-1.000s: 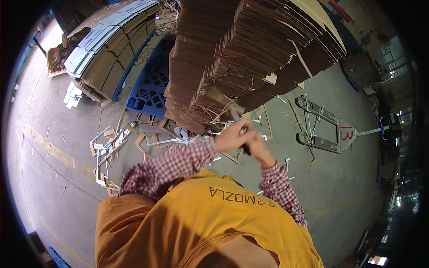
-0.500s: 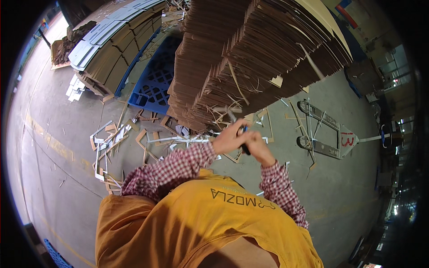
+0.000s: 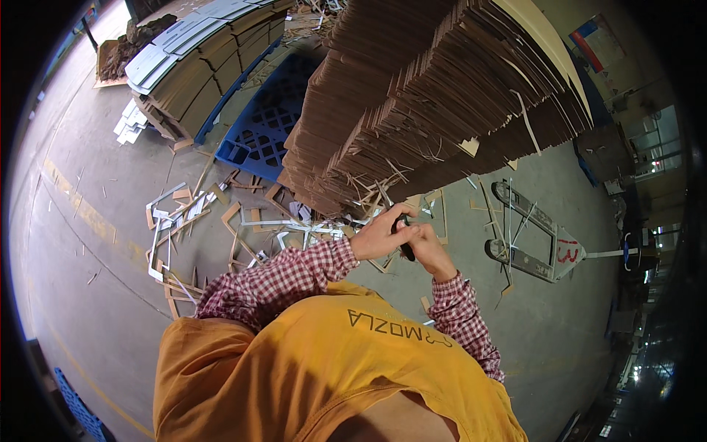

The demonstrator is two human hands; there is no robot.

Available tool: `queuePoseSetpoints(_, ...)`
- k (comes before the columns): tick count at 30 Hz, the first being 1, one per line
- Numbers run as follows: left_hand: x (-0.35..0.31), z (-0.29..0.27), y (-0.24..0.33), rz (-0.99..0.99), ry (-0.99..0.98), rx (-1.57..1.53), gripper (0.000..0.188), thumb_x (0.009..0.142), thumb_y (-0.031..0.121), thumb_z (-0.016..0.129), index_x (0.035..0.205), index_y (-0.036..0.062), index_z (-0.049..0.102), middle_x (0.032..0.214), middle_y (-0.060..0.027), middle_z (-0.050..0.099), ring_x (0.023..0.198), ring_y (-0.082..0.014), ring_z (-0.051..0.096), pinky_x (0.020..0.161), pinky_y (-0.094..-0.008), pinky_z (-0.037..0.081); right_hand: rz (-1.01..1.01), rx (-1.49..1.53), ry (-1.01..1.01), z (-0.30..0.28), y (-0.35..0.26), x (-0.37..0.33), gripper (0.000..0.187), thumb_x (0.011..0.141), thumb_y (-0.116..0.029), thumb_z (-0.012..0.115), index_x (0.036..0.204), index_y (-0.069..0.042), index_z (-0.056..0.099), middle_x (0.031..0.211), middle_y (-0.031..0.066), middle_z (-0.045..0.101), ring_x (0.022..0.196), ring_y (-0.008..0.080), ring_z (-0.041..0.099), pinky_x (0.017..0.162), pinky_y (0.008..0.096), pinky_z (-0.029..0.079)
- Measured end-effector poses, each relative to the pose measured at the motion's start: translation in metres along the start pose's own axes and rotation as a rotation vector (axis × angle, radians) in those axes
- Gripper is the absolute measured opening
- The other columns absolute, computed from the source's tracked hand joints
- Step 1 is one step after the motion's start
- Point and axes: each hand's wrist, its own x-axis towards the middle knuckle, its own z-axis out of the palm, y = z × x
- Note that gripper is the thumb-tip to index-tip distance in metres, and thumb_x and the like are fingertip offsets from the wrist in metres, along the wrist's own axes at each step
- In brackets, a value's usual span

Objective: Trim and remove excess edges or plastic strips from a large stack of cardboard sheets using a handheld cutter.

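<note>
While the left hand (image 3: 377, 234) and the right hand (image 3: 430, 247) both clasp it, a black-handled tool with a slim grey shaft (image 3: 400, 223) points at the lower near corner of a tall, ragged-edged brown cardboard stack (image 3: 390, 99), fingers hiding much of its handle. Brown and white cardboard offcuts (image 3: 183, 219) litter the grey concrete floor (image 3: 560, 331) near a latticed blue plastic pallet (image 3: 234, 152).

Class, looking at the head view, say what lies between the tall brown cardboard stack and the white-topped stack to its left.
A blue lattice pallet and, left of it, a scrap-strewn strip of floor; the head view shows both.
</note>
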Motion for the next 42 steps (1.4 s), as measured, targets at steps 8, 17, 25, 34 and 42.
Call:
queuePoseSetpoints(8,0.092,-0.045,0.066,0.252,0.182,0.244,0.04,0.084,0.03,0.052,0.114,0.0052,0.045,0.088,-0.0131,0.053,0.085,-0.0223,0.05,0.078,-0.0328,0.041,-0.29,0.203,0.125,-0.012,-0.102,0.05,0.038,0.089,-0.032,0.049,0.079,0.002,0.061,0.069,-0.0026,0.055,0.065,0.002,0.043,0.052,0.0189,0.034)
queuePoseSetpoints(17,0.04,-0.018,0.042,0.321,0.125,0.202,0.04,0.085,0.026,0.051,0.118,0.0048,0.042,0.084,-0.0112,0.047,0.074,-0.0165,0.048,0.069,-0.0286,0.041,-0.188,-0.041,-0.013,-0.017,-0.049,0.003,0.037,0.088,-0.037,0.05,0.08,-0.002,0.059,0.065,-0.0034,0.052,0.059,0.0026,0.043,0.048,0.0218,0.033)
queuePoseSetpoints(25,0.047,-0.017,0.039,-0.147,-0.11,0.076,0.035,0.084,0.029,0.053,0.109,0.005,0.046,0.086,-0.0114,0.048,0.078,-0.0177,0.047,0.073,-0.0292,0.039,-0.25,0.111,0.169,0.002,-0.053,0.005,0.034,0.088,-0.031,0.051,0.073,-0.001,0.055,0.061,-0.0044,0.047,0.059,0.0041,0.039,0.048,0.0247,0.032)
queuePoseSetpoints(34,0.098,-0.02,0.079,0.133,-0.012,0.109,0.042,0.083,0.027,0.054,0.116,0.0047,0.043,0.094,-0.0138,0.052,0.084,-0.0218,0.052,0.075,-0.0308,0.042,-0.169,0.186,0.171,-0.043,-0.095,0.022,0.034,0.089,-0.031,0.049,0.072,-0.002,0.055,0.065,-0.0031,0.05,0.057,0.0046,0.042,0.048,0.0213,0.033)
queuePoseSetpoints(42,0.014,0.009,0.01,-0.206,-0.133,-0.023,0.035,0.082,0.024,0.055,0.111,0.0054,0.048,0.085,-0.0078,0.055,0.077,-0.0154,0.052,0.07,-0.0303,0.041,-0.059,0.102,0.183,0.016,-0.013,-0.026,0.033,0.087,-0.028,0.05,0.078,0.003,0.055,0.065,-0.0036,0.049,0.06,0.006,0.041,0.049,0.0228,0.034)
